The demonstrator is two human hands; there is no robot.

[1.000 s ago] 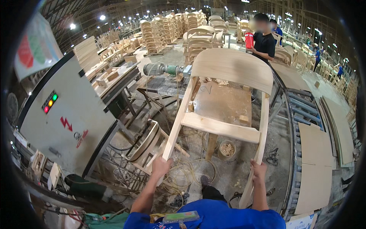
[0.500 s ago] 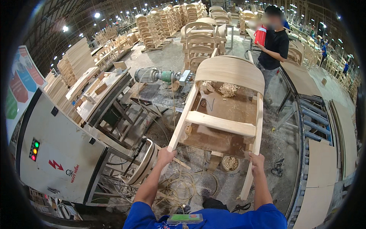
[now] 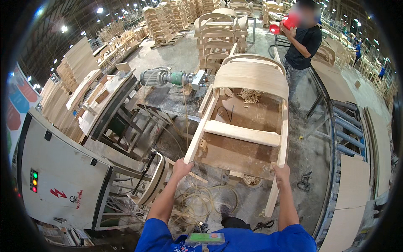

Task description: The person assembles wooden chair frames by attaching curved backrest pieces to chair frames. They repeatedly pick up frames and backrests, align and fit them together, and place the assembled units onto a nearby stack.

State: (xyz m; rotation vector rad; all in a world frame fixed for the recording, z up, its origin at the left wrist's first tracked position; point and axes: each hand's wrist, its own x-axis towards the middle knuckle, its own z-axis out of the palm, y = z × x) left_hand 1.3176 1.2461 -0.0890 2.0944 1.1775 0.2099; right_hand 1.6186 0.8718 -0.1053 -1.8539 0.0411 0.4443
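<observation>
A pale wooden chair frame [image 3: 252, 77] is held in front of me, its curved back panel at the far end and a crossbar [image 3: 241, 133] joining its two long legs. My left hand [image 3: 182, 169] is closed round the near part of the left leg. My right hand [image 3: 281, 174] grips the right leg, whose end extends below the hand. Under the frame is a brown tabletop [image 3: 235, 155] with a dark mark drawn on it. A heap of small wooden pieces [image 3: 249, 96] lies there, partly behind the curved panel, and a small wooden block [image 3: 203, 145] sits near the left leg.
A motor machine [image 3: 168, 78] stands at left, above a grey electrical cabinet [image 3: 63, 172]. Coiled hoses [image 3: 205, 201] and a bucket [image 3: 252, 180] are on the floor. Roller conveyor [image 3: 348, 130] runs along the right. A co-worker [image 3: 302, 46] holds a red jug [image 3: 289, 22]; stacked chair frames [image 3: 216, 38] stand ahead.
The chair frame has shifted slightly away from me over the tabletop, with both hands still on its legs. The co-worker has tipped the red jug from upright to nearly level.
</observation>
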